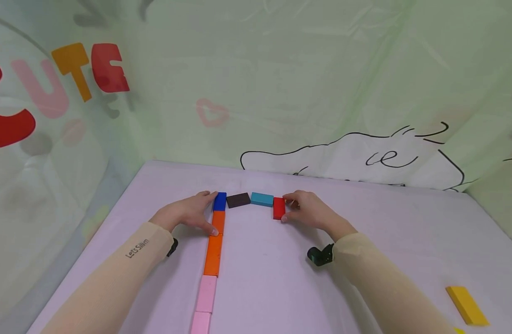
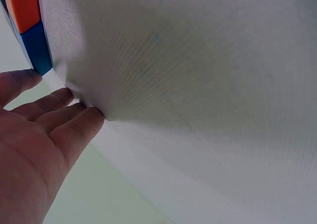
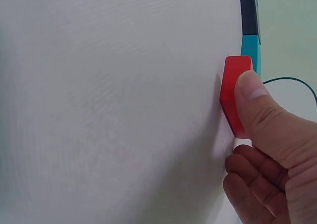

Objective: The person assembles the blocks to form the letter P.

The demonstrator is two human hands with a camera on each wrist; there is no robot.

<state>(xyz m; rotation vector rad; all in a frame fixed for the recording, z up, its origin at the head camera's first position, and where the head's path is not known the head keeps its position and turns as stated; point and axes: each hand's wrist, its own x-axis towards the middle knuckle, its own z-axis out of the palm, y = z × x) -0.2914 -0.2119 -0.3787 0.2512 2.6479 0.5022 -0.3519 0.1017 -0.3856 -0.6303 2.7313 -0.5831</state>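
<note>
At the far end of a row of blocks, my left hand (image 1: 191, 212) has a fingertip at the blue block (image 1: 220, 202). Its thumb rests where the two orange blocks (image 1: 213, 255) meet, and its other fingertips touch the table in the left wrist view. My right hand (image 1: 308, 211) pinches a red block (image 1: 278, 208) between thumb and fingers; the right wrist view shows the thumb against the red block (image 3: 232, 83). Between the blue and red blocks lie a dark brown block (image 1: 238, 200) and a teal block (image 1: 262, 199). The red block stands against the teal one's right end.
Pink blocks (image 1: 207, 294) continue the row toward the near edge. A yellow block (image 1: 467, 305) lies at the near right, with a bit of another below it. A light fabric wall with letters and drawings (image 1: 352, 155) rises behind the pale table (image 1: 264, 278).
</note>
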